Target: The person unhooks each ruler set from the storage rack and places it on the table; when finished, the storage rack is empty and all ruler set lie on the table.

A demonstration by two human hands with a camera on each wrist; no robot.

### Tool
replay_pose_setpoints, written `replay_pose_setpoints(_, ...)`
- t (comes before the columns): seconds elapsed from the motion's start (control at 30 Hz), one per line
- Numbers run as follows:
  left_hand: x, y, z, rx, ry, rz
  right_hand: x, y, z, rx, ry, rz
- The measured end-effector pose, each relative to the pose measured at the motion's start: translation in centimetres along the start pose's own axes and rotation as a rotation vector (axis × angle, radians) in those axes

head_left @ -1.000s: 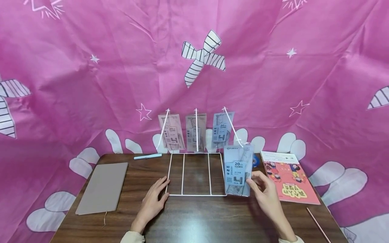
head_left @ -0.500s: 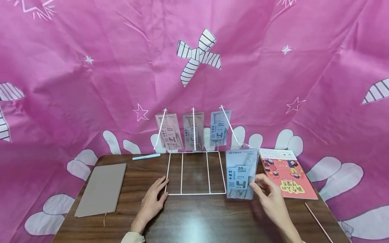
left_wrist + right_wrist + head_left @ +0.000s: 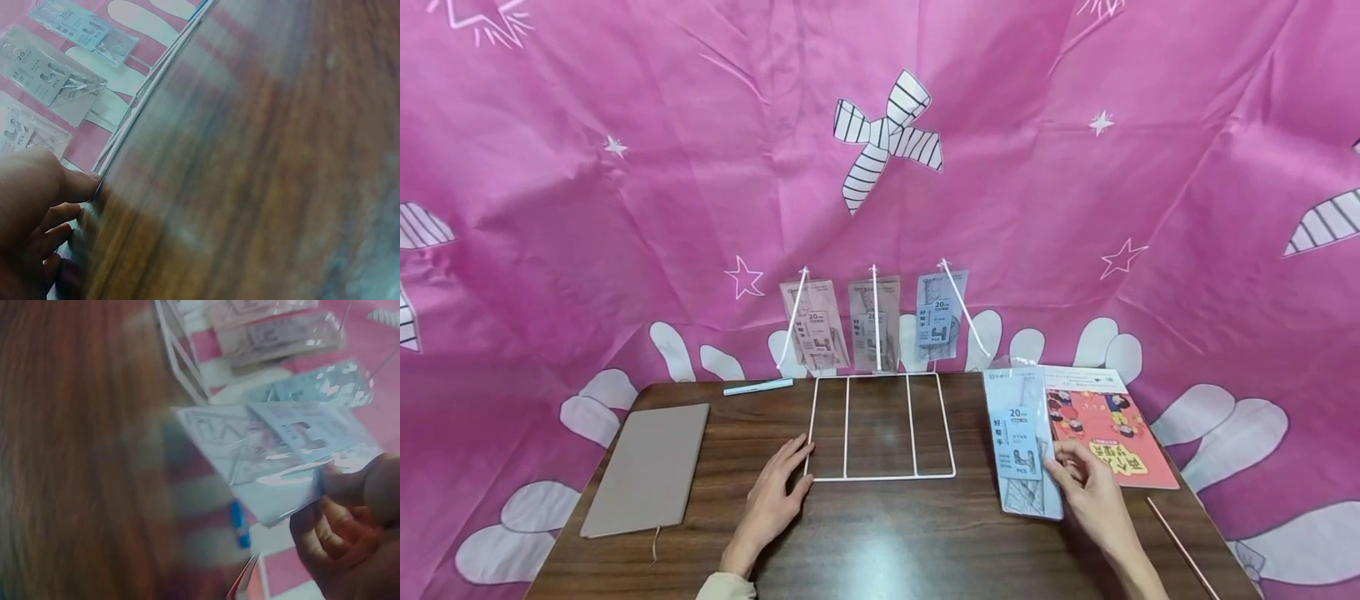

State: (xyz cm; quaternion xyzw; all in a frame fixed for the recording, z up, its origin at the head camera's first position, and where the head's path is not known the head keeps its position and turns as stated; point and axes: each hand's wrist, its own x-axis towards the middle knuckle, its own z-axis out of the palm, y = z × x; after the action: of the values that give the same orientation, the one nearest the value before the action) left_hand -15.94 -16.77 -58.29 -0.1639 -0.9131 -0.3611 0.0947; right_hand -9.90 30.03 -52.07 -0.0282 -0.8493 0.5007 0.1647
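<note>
Right hand (image 3: pixel 1086 487) pinches blue packet (image 3: pixel 1024 442); left hand (image 3: pixel 778 492) flat against wire rack (image 3: pixel 880 477), contact clearest wrist-side.

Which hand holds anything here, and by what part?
The right hand pinches the blue packet at its right edge, near the lower end. The left hand holds nothing; its fingertips touch the white wire frame.

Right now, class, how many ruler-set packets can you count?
4: three hang on the white wire rack, pink, grey, blue; the right hand holds a fourth.
</note>
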Motion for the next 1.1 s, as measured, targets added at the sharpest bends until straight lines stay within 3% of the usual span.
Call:
replay_pose_setpoints(0.17,0.0,-0.1,0.0,0.003,-0.002,0.007,0.1,2.0,-0.8,-0.099,-0.063,0.144)
replay_pose_setpoints(0.3,0.0,-0.2,0.1,0.002,-0.002,0.004,0.1,3.1,-1.4,-0.156,-0.126,0.204)
replay_pose_setpoints(0.7,0.1,-0.2,0.0,-0.005,-0.006,-0.011,-0.1,4.3,-1.7,-0.413,-0.146,0.188)
replay_pose_setpoints(1.1,0.0,-0.4,0.1,-0.001,0.005,0.01,-0.4,2.5,-1.3,-0.569,-0.04,0.143)
